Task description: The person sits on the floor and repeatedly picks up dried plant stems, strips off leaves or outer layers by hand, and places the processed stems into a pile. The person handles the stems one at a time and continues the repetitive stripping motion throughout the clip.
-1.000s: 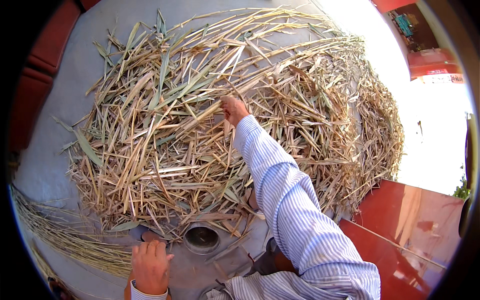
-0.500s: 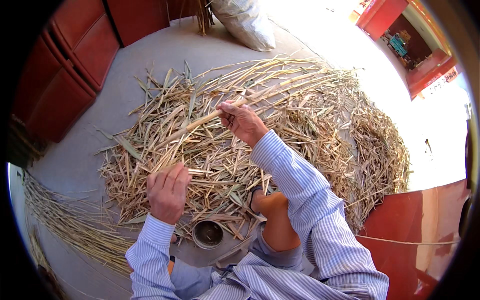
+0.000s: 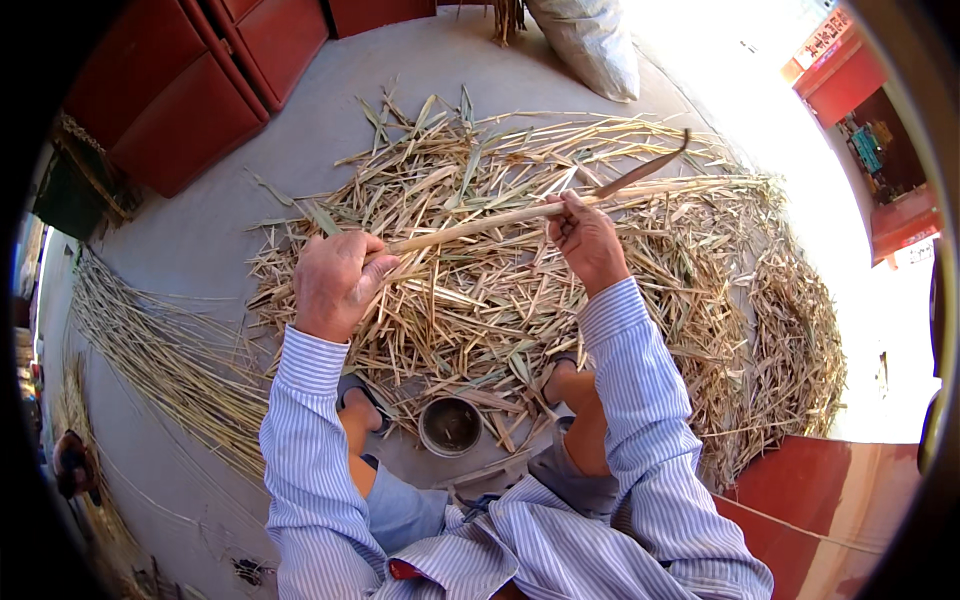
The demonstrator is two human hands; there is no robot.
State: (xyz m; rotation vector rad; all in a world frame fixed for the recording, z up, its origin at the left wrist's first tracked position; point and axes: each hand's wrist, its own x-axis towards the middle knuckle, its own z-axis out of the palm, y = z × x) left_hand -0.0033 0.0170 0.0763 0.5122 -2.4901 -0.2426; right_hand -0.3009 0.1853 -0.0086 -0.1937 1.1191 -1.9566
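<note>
A sickle with a long pale wooden handle (image 3: 470,229) spans the space between my hands, above the loose stalks. Its narrow brown blade (image 3: 640,176) points to the far right and ends in an upturned hook. My left hand (image 3: 337,284) is closed round the handle's near left end. Farther along, close to the blade, my right hand (image 3: 588,240) grips the handle between thumb and fingers. Beneath lies a broad heap of dry cut stalks and leaves (image 3: 470,300), with longer stalks (image 3: 690,186) along its far right side.
A small round metal bowl (image 3: 450,427) stands between my feet. A bundle of long thin stalks (image 3: 165,350) lies to the left. Red padded seats (image 3: 190,130) stand far left, and a pale sack (image 3: 590,45) sits at the back. A red panel (image 3: 790,490) is at lower right.
My left hand has moved up and closed on the handle's end. My right hand has shifted right along with the sickle, and its hooked blade now shows plainly. The view has shifted too.
</note>
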